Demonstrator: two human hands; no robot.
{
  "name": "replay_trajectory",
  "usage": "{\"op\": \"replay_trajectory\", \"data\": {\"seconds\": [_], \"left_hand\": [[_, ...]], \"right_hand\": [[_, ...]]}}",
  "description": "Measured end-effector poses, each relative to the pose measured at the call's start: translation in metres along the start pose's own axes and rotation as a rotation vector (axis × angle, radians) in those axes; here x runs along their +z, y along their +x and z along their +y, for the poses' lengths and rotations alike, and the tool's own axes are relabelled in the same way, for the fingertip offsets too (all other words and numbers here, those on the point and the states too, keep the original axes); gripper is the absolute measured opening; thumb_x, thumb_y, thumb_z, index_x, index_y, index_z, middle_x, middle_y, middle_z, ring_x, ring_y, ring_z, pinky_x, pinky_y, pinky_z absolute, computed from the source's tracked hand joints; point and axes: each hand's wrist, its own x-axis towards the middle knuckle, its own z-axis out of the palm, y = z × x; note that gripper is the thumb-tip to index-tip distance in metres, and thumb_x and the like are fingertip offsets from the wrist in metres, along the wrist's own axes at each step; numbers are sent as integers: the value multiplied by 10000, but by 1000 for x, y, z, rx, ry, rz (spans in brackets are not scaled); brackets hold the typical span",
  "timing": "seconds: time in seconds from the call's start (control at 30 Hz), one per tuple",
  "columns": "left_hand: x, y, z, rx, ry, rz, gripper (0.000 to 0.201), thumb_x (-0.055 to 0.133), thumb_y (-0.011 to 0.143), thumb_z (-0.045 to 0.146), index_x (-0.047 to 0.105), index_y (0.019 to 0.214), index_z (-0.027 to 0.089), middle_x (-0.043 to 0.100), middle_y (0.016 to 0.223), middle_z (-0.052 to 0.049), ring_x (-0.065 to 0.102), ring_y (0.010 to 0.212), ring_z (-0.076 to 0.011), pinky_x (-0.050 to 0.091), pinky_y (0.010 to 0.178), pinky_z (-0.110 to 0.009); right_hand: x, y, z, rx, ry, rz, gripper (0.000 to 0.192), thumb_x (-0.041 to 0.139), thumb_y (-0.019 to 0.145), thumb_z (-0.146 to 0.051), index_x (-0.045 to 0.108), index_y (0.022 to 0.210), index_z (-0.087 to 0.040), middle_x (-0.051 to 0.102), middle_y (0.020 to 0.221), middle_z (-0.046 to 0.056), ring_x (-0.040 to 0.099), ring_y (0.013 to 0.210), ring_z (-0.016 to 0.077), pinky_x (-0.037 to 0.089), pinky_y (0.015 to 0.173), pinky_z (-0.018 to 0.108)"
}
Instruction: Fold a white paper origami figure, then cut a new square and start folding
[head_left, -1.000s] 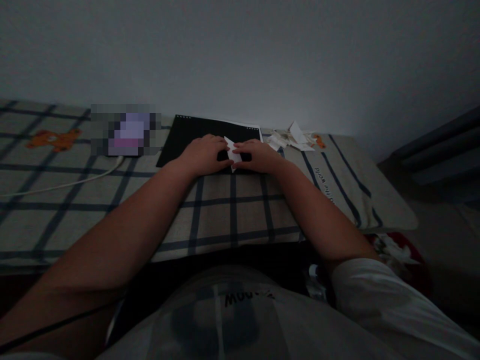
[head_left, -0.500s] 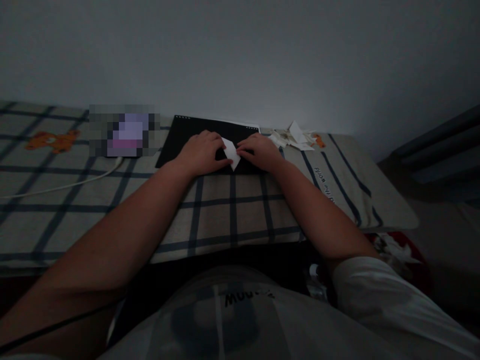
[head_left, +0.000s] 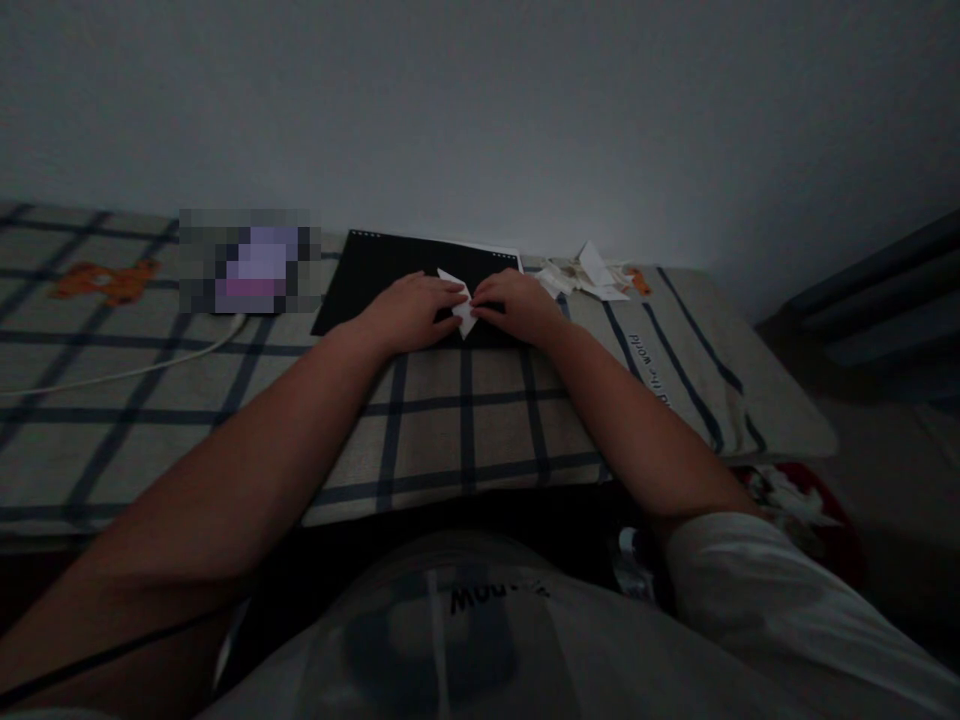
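Observation:
A small white folded paper (head_left: pixel 461 305) lies on a black pad (head_left: pixel 367 280) at the far side of a plaid-covered surface. My left hand (head_left: pixel 409 312) presses on the paper's left side, its fingertips on the fold. From the right, my right hand (head_left: pixel 517 305) pinches the paper's edge. Both hands meet over the paper, which is mostly hidden under the fingers. The room is dim.
A pile of white paper scraps (head_left: pixel 585 275) sits right of the pad near the wall. A white cable (head_left: pixel 127 370) runs across the plaid cloth (head_left: pixel 465 420) at the left, under a blurred object (head_left: pixel 251 262). The surface's edge drops off at the right.
The paper has been folded narrower between my fingers. Both hands have closed in toward each other over it.

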Motion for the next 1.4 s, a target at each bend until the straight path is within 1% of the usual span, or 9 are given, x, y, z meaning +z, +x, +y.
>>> {"op": "replay_trajectory", "data": {"seconds": [0.13, 0.3, 0.6, 0.7, 0.8, 0.9, 1.1, 1.3, 1.4], "left_hand": [[-2, -1, 1, -45, 6, -8, 495, 495, 1068, 443, 679, 1514, 332, 602, 1649, -35, 561, 1512, -327, 308, 1325, -589], [-2, -1, 5, -98, -5, 20, 460, 427, 1118, 460, 732, 1443, 349, 632, 1618, -28, 560, 1502, -308, 289, 1320, -594], [-2, -2, 7, -129, 18, 16, 439, 513, 1083, 479, 728, 1444, 352, 616, 1634, -20, 533, 1522, -307, 251, 1339, -604], [-2, -3, 6, -130, 14, 16, 455, 535, 1068, 517, 720, 1455, 362, 614, 1636, -17, 531, 1523, -312, 226, 1349, -613], [-1, -3, 6, -133, 2, 21, 484, 547, 1055, 547, 714, 1467, 358, 616, 1633, -25, 535, 1519, -327, 200, 1354, -637], [-2, -3, 6, -142, -3, 13, 505, 571, 1037, 566, 703, 1480, 363, 603, 1645, -21, 528, 1527, -328, 176, 1361, -643], [-5, -3, 7, -148, -20, -22, 538, 571, 1024, 590, 686, 1502, 371, 586, 1660, -15, 511, 1540, -344, 154, 1361, -662], [-7, -5, 8, -139, -30, -39, 575, 581, 1003, 635, 673, 1513, 387, 571, 1673, 2, 507, 1541, -348, 137, 1365, -653], [-8, -6, 8, -132, -30, -53, 612, 609, 985, 636, 655, 1537, 377, 557, 1685, -10, 506, 1540, -363, 143, 1361, -660]], "right_hand": [[0, 0, -2, 1, 22, -13, 240, 659, 1044, -322, 862, 1157, -263, 792, 1292, 82, 667, 1206, 287, 471, 1092, 487], [0, -1, -4, 18, 12, -4, 239, 694, 1024, -357, 845, 1156, -228, 770, 1290, 99, 662, 1187, 283, 469, 1062, 451], [2, -5, -7, 10, 24, 0, 335, 795, 945, -468, 813, 1170, -221, 742, 1292, 112, 638, 1215, 307, 458, 1060, 455], [4, -4, -2, -2, 33, 5, 330, 760, 972, -467, 821, 1168, -208, 739, 1300, 122, 638, 1207, 303, 461, 1060, 459], [6, -2, 6, -30, 71, 0, 266, 668, 1036, -384, 833, 1169, -223, 748, 1280, 109, 637, 1204, 283, 458, 1079, 464], [7, 0, 12, -27, 96, -9, 245, 652, 1037, -335, 839, 1170, -251, 751, 1261, 94, 630, 1203, 279, 455, 1089, 476], [7, -1, 11, 3, 103, -12, 237, 717, 988, -321, 835, 1178, -245, 735, 1307, 105, 622, 1222, 300, 455, 1095, 489], [0, -4, 3, 10, 97, -56, 328, 788, 940, -398, 822, 1219, -229, 716, 1352, 122, 613, 1251, 316, 461, 1104, 498], [-4, -4, -1, 19, 87, -81, 370, 812, 918, -414, 816, 1236, -226, 714, 1373, 125, 617, 1262, 324, 470, 1104, 497]]}}
